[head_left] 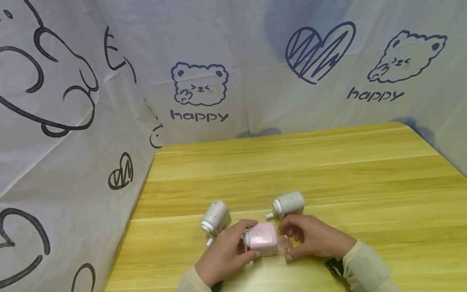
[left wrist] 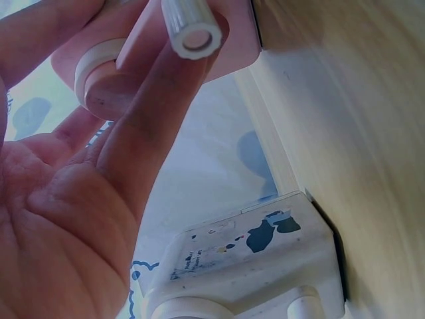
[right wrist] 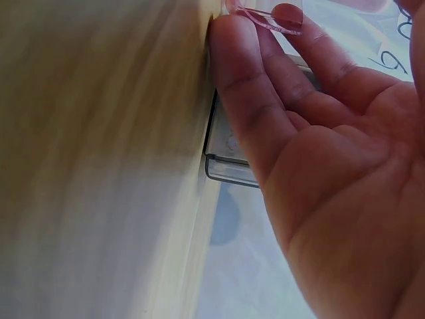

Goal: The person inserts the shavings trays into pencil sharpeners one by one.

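Observation:
Near the table's front, my left hand grips a pink crank pencil sharpener lying between thumb and fingers. Its ribbed white crank knob and a white ring show beside the fingers in the left wrist view. At the sharpener's right end, my right hand pinches a clear pink part that looks like its shavings drawer. Whether that part is fully out of the body I cannot tell. The right fingertips partly cover it.
One off-white crank sharpener lies just behind my left hand, and another behind the right. The wood-patterned table stretches back to a white cloth printed with bears and hearts. More cloth hangs at the left and right.

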A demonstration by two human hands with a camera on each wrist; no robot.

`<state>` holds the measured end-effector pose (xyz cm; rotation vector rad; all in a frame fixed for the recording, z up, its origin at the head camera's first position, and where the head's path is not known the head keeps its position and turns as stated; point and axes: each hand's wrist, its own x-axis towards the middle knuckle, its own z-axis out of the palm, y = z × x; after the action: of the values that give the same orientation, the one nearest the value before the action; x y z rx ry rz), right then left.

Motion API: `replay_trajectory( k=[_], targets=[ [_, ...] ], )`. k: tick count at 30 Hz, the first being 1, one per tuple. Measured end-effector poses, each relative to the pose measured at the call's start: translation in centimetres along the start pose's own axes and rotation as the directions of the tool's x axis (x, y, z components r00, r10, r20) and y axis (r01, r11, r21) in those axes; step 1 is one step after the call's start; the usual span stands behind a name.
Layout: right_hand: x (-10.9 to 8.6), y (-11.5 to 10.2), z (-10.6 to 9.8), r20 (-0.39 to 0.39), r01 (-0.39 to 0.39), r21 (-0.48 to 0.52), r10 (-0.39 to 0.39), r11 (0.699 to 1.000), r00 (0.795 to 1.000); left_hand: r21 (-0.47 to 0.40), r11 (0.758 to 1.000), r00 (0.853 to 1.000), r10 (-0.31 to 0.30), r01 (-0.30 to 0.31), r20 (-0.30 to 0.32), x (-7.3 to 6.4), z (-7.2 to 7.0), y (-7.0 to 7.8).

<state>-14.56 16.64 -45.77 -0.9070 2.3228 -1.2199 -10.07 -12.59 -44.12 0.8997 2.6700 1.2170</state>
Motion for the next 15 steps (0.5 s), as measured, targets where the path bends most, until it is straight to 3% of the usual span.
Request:
replay_trajectory(
  k=[8, 15],
  targets=[
    [0.02, -0.06, 0.04, 0.012, 0.013, 0.007, -0.013, 1.000, 1.000, 0.005, 1.000, 1.000, -0.014, 0.014, 0.010, 0.06, 0.02, 0.05],
    [-0.09, -0.21, 0.10, 0.038, -0.024, 0.020, 0.023, 1.000, 0.999, 0.006, 1.000, 1.000, -0.015, 0.015, 0.012, 0.01, -0.11, 0.15]
  ],
)
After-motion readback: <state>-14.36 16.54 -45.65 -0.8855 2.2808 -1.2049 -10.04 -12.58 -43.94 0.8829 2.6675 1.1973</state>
